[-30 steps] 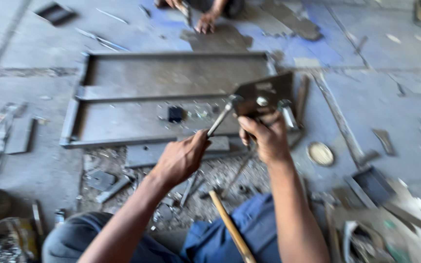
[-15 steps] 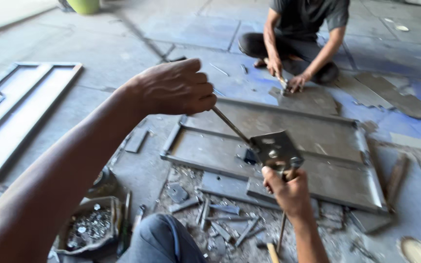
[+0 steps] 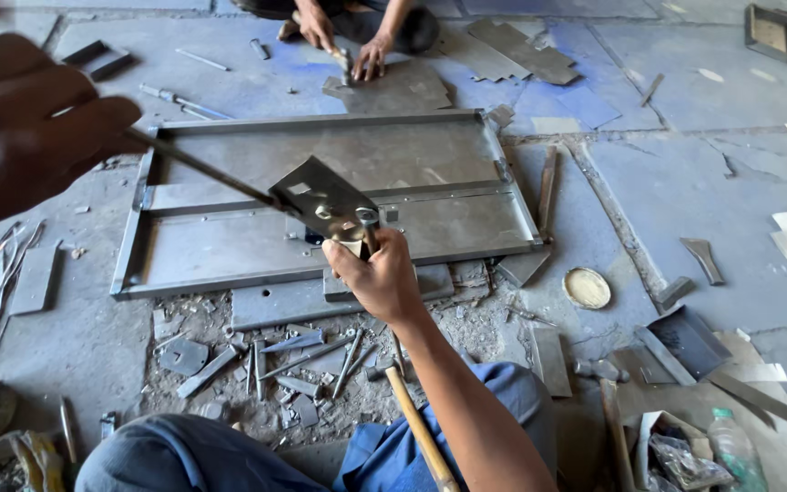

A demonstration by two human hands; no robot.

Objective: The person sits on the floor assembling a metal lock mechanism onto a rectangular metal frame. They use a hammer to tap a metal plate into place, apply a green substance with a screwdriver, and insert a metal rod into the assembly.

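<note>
My left hand point(image 3: 20, 137) is raised close to the camera at the upper left, blurred, closed on a thin metal rod point(image 3: 202, 169). The rod slopes down to a small grey metal plate with holes point(image 3: 321, 196). My right hand point(image 3: 377, 278) grips a short tool shaft under that plate, holding it up above a large rectangular steel frame point(image 3: 138, 219) that lies flat on the stone floor.
A wooden hammer handle point(image 3: 416, 433) lies between my knees. Metal scraps and offcuts point(image 3: 275, 360) litter the floor in front of me. Another person's hands point(image 3: 343, 41) work on a plate at the top. A round lid point(image 3: 587, 288), a plastic bottle point(image 3: 735, 451) and sheet pieces lie to the right.
My left hand has risen closer to the camera and moved left with the rod. The view has tilted down and left; the plate stays in my right hand.
</note>
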